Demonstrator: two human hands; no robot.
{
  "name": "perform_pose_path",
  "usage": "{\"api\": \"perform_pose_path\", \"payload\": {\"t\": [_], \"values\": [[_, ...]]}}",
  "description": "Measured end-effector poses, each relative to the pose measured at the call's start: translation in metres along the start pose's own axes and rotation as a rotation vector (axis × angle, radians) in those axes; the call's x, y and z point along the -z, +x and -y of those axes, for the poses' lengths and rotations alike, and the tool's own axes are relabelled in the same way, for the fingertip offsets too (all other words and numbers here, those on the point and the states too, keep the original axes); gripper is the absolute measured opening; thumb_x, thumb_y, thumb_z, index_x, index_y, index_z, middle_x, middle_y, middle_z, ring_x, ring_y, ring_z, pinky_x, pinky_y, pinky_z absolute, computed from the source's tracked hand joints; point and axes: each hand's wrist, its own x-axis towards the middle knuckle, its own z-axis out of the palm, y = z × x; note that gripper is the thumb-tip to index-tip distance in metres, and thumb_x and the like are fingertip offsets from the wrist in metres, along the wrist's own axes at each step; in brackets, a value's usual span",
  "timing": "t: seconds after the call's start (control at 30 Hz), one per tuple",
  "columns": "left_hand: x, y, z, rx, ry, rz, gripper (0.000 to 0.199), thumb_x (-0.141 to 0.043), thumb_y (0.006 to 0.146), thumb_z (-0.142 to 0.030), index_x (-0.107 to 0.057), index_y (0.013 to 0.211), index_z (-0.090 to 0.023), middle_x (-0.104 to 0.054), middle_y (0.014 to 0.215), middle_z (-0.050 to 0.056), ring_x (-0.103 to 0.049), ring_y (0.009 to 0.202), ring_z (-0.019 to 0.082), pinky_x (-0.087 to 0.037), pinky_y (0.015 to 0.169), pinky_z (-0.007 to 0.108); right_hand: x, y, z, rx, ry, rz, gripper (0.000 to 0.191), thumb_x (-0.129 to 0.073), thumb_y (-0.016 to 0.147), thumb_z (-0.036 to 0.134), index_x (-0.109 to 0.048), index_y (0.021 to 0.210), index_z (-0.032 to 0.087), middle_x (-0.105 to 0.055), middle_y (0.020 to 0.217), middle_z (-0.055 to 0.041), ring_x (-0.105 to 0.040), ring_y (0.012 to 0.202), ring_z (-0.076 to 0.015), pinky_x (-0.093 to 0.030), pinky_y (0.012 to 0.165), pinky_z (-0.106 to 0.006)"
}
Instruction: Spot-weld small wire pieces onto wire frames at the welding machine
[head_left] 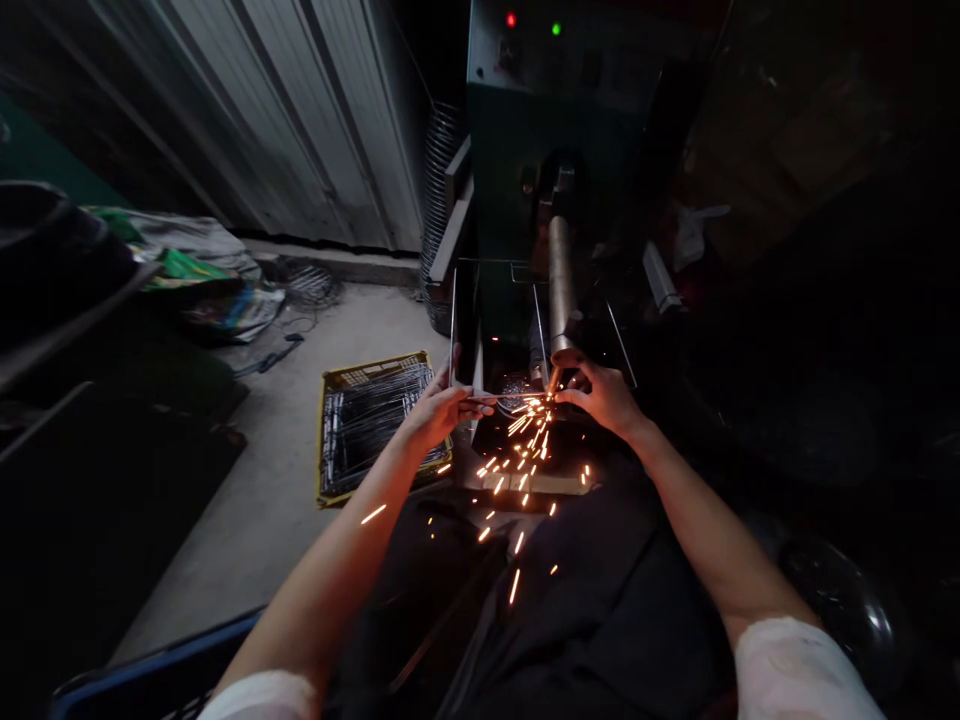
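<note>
A thin metal wire frame (454,325) is held in front of a spot welding machine (502,140). My left hand (437,408) is closed on the frame's left corner, with the thumb and fingers pinching the wire. My right hand (606,400) is closed at the other end of the near wire, right beside the welder's electrode tip (553,381). What lies between the right fingertips is partly hidden. Above the tip runs the thick cylindrical electrode arm (562,280). Bright sparks (529,420) spray down from the contact point toward my lap.
A yellow crate (320,440) full of bent wire pieces stands on the floor to the left. Behind it lie crumpled sacks (210,270) by a corrugated metal wall (300,110). A tall stack of wire rings (439,200) is beside the machine. A blue crate edge (157,655) shows at lower left.
</note>
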Motion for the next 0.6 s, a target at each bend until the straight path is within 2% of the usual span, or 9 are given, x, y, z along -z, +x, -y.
{"api": "perform_pose_path", "payload": {"t": [0.07,0.17,0.27,0.4,0.5,0.6], "values": [[0.000,-0.002,-0.001,-0.010,0.004,0.013,0.095,-0.060,0.083,-0.010,0.003,0.154,-0.019,-0.077,0.081,0.010,-0.074,0.073,0.024,-0.058,0.064,0.031,0.002,-0.004,-0.005,-0.011,-0.018,-0.017,0.051,-0.083,0.073,0.033,-0.061,0.119,0.023,-0.069,0.079,0.0010,-0.066,0.069,-0.0174,-0.050,0.068,-0.027],[-0.001,-0.004,-0.001,-0.020,-0.022,0.019,0.100,-0.061,0.081,-0.010,0.006,0.154,-0.023,-0.076,0.076,0.005,-0.074,0.071,0.023,-0.059,0.062,0.029,0.012,-0.012,-0.016,-0.076,-0.093,-0.055,0.051,-0.083,0.073,0.038,-0.063,0.118,0.024,-0.071,0.087,-0.0018,-0.067,0.075,-0.0200,-0.050,0.069,-0.028],[-0.001,-0.004,0.001,-0.023,-0.044,0.009,0.102,-0.063,0.080,-0.010,0.007,0.153,-0.026,-0.074,0.071,0.001,-0.074,0.070,0.022,-0.058,0.058,0.026,0.023,-0.019,-0.026,-0.122,-0.102,-0.094,0.040,-0.079,0.077,0.039,-0.067,0.112,0.023,-0.072,0.092,-0.0029,-0.067,0.080,-0.0209,-0.050,0.073,-0.030],[-0.001,-0.004,0.005,-0.048,-0.058,0.018,0.102,-0.063,0.081,-0.011,0.008,0.153,-0.027,-0.074,0.074,0.002,-0.074,0.073,0.023,-0.058,0.061,0.027,0.028,-0.022,-0.031,-0.060,-0.085,-0.107,0.030,-0.075,0.081,0.039,-0.069,0.103,0.021,-0.070,0.092,-0.0037,-0.066,0.085,-0.0219,-0.051,0.078,-0.032],[-0.001,-0.003,0.005,-0.044,-0.077,0.045,0.102,-0.063,0.081,-0.010,0.007,0.153,-0.026,-0.075,0.077,0.004,-0.075,0.073,0.023,-0.059,0.063,0.028,0.025,-0.021,-0.030,-0.006,-0.096,-0.161,0.034,-0.077,0.079,0.041,-0.068,0.102,0.018,-0.067,0.094,-0.0064,-0.065,0.087,-0.0230,-0.052,0.082,-0.035],[-0.002,-0.004,0.004,-0.035,-0.056,0.076,0.101,-0.061,0.082,-0.009,0.009,0.153,-0.024,-0.077,0.082,0.008,-0.075,0.077,0.023,-0.058,0.063,0.027,0.021,-0.024,-0.032,-0.023,-0.142,-0.318,0.053,-0.081,0.072,0.047,-0.066,0.111,0.016,-0.060,0.115,-0.0140,-0.059,0.107,-0.0285,-0.048,0.094,-0.040]]}}
